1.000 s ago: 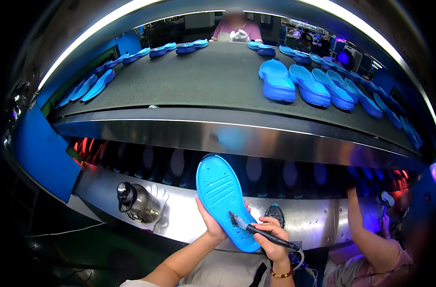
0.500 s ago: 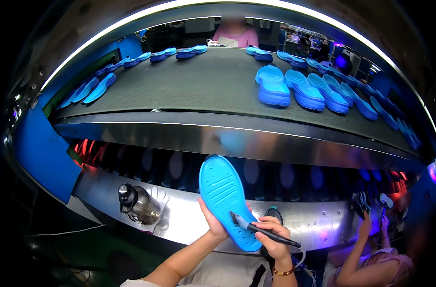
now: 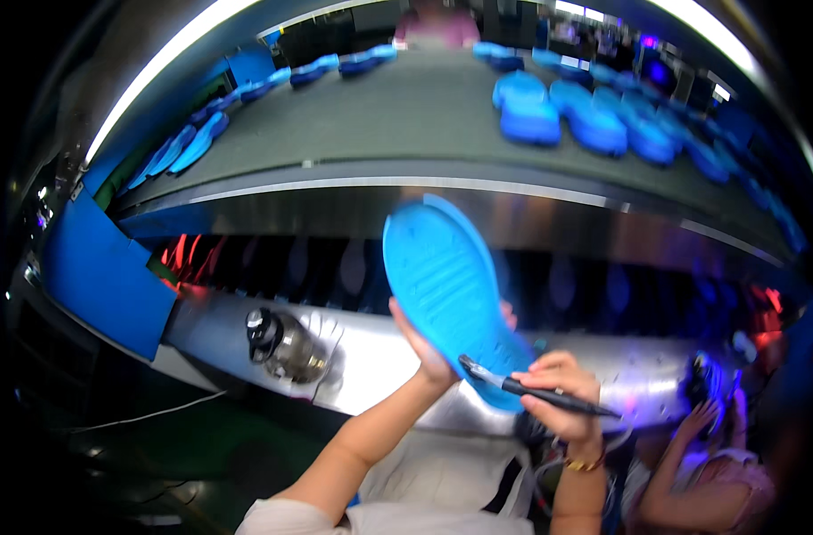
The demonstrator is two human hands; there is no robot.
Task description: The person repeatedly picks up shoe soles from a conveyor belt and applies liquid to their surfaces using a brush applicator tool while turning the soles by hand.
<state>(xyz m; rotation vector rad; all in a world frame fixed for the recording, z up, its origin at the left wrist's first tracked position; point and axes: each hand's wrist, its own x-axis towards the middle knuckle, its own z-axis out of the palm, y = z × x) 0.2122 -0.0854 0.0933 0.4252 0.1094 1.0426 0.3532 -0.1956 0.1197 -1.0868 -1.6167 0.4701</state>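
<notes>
A blue sole (image 3: 446,285) is held up at a tilt in front of the metal ledge (image 3: 371,392), with its grooved, recessed side turned to view. It is gripped by the left hand (image 3: 431,355) from behind: the thumb side is laid along the left edge, and fingertips show past the right edge (whether the fingers behind are spread or pressed together cannot be told). A black-handled brush (image 3: 536,392) is pinched between the thumb and fingers of the right hand (image 3: 562,388); its tip is seen over the sole's lower part, though contact cannot be told. A bracelet (image 3: 585,464) is worn on the right wrist. On the ledge, to the left, a dark translucent bottle (image 3: 288,350) is placed. Above, more blue soles (image 3: 528,111) are lined up on a dark green belt (image 3: 379,116). At the lower right, a co-worker (image 3: 705,495) is seen with raised arms.
</notes>
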